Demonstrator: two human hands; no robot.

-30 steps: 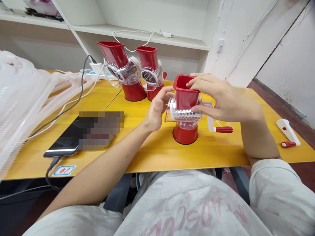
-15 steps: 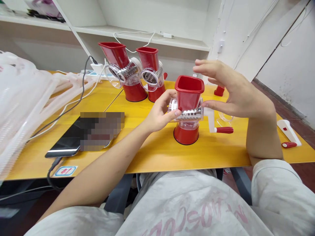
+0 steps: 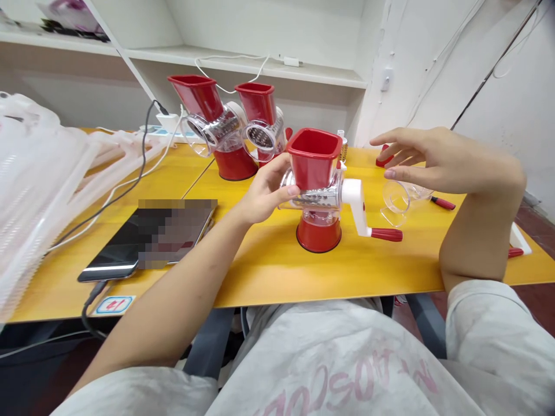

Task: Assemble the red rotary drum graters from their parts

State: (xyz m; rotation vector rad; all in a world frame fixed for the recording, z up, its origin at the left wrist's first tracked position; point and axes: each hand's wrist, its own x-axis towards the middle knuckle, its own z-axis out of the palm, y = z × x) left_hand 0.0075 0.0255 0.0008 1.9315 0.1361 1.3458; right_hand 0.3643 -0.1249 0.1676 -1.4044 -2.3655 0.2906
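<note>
A red rotary drum grater (image 3: 318, 231) stands upright on the yellow table, with a square red hopper, a clear housing and a metal drum inside. My left hand (image 3: 271, 190) grips the housing from the left side, its thumb in front and the fingers behind, partly hidden. On the grater's right side sits a white crank (image 3: 356, 205) with a red handle pointing right. My right hand (image 3: 446, 159) hangs in the air to the right, fingers apart and holding nothing. Below it lies a clear plastic housing (image 3: 396, 199) on the table.
Two more drum graters (image 3: 236, 164) stand at the back left. A dark tablet-like device (image 3: 117, 248) with a cable lies front left, beside clear plastic bags (image 3: 39, 190). A second white crank (image 3: 519, 240) lies at the right edge. A red-handled tool (image 3: 443, 203) lies near the clear housing.
My right hand has moved away from the grater, to the right. The grater has turned slightly under my left hand, so its crank shows more fully.
</note>
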